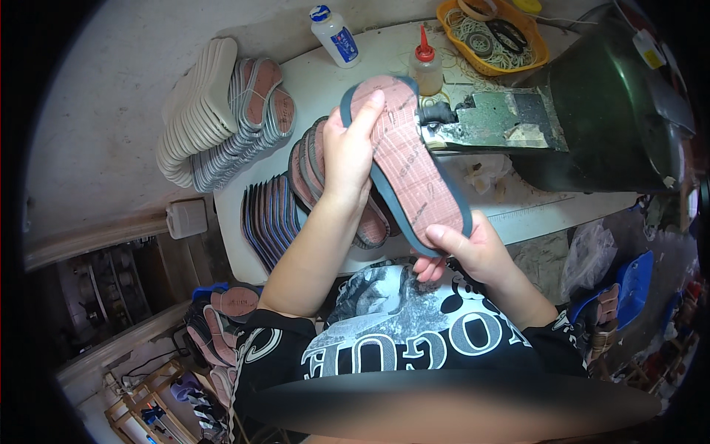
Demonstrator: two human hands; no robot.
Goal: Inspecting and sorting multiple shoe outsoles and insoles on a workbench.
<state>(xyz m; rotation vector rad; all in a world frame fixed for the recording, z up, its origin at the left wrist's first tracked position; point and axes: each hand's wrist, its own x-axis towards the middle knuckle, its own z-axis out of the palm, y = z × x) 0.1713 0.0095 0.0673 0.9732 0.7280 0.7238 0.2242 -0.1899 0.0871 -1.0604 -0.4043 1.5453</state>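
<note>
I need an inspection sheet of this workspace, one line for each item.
Surface: white table, stained.
Job's things: pink insole with dark rim, held by both hands.
Clutter: stacked insoles, white bottle, red-capped glue bottle, orange basket of rubber bands.
Grippers: left hand at the upper end, right hand at the lower end.
Cables: nothing seen.
Surroundings: dark machine, blue bin.

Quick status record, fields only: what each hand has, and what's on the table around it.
left hand: grips the upper end of the insole, fingers on its pinkish face
right hand: holds the insole's lower end
insole: pinkish face, dark blue rim, held above the table
stacks: white soles; fanned insoles
bottles: white glue bottle; red-capped bottle
tray: orange tray of rubber bands
</note>
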